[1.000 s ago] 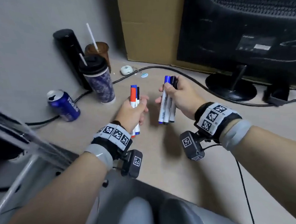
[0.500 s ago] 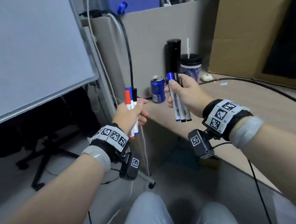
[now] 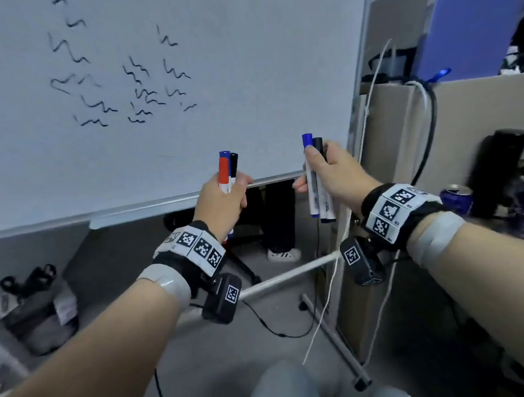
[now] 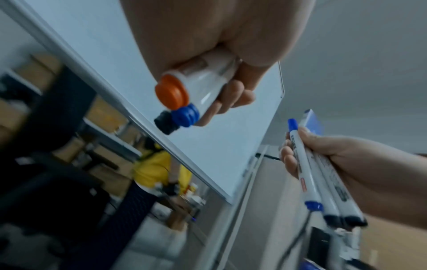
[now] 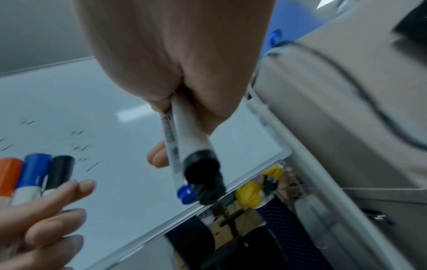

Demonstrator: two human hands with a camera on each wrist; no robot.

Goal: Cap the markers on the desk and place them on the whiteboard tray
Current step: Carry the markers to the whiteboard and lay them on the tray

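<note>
My left hand (image 3: 223,201) grips a bundle of three capped markers (image 3: 227,169), red, blue and black, held upright in front of the whiteboard (image 3: 153,82). Their butt ends (image 4: 175,107) show below my fist in the left wrist view. My right hand (image 3: 330,175) holds a second bundle of markers (image 3: 316,191), one blue-capped and the others black, also upright; the same bundle (image 5: 184,142) hangs from my fist in the right wrist view. The whiteboard tray (image 3: 149,206) runs along the board's bottom edge, just behind my left hand. Both hands are level with that edge.
The whiteboard stands on a metal frame (image 3: 291,277) with cables on the floor. A grey partition (image 3: 467,140) is at the right, with a blue can (image 3: 456,197), a black flask (image 3: 497,169) and a cup beside it. A person's legs (image 3: 279,222) stand behind the board.
My view has swung from the desk left to the whiteboard. Both hands carried their marker bundles along and now hold them up at the board's bottom edge.
</note>
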